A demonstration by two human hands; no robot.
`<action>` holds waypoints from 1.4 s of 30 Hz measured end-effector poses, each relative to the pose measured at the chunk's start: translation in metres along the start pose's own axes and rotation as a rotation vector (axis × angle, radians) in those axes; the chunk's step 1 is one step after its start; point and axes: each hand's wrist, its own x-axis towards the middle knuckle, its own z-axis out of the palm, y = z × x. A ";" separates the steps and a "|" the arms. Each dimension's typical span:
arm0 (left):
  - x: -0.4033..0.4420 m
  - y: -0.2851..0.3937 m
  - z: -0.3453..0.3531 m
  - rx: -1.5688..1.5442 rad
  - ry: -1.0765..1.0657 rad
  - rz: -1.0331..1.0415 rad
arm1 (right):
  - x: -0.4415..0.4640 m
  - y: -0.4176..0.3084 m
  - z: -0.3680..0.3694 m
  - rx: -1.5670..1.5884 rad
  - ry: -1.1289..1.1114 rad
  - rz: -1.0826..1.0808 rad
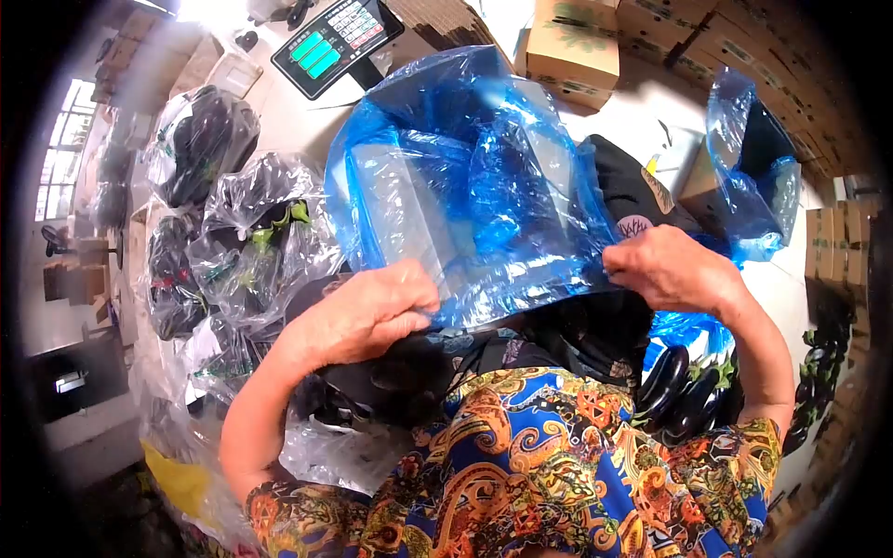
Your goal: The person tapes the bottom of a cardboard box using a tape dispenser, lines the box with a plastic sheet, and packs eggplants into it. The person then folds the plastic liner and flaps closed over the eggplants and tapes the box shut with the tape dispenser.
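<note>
A large blue plastic bag [502, 195] spreads in front of my body, its near edge pulled across above my lap. Pale flat panels show through the film; whether they belong to a box, I cannot tell. My left hand [377, 312] is closed on the bag's near left edge, fingers curled in. At the near right corner, my right hand [665, 270] grips the same edge in a fist. Both hands are at about the same height, with the bag's edge stretched between them.
Clear bags of eggplants [200, 144] crowd the left side. A scale display [335, 42] stands beyond the bag. Cardboard boxes [572, 51] line the back and right. A blue-lined box [744, 177] stands at right. Loose eggplants [693, 395] lie by my right forearm.
</note>
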 end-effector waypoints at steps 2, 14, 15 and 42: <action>-0.008 0.005 0.005 -0.005 -0.069 -0.024 | -0.007 -0.009 0.008 -0.168 -0.072 0.072; -0.006 -0.061 0.057 0.693 -0.601 -0.316 | 0.029 -0.003 0.111 -0.730 -0.099 -0.018; -0.011 -0.076 0.057 0.676 -0.556 -0.313 | 0.035 0.024 0.138 -0.737 -0.006 -0.047; 0.008 -0.153 -0.031 -0.557 0.428 -0.512 | 0.199 0.132 0.016 0.027 0.400 0.355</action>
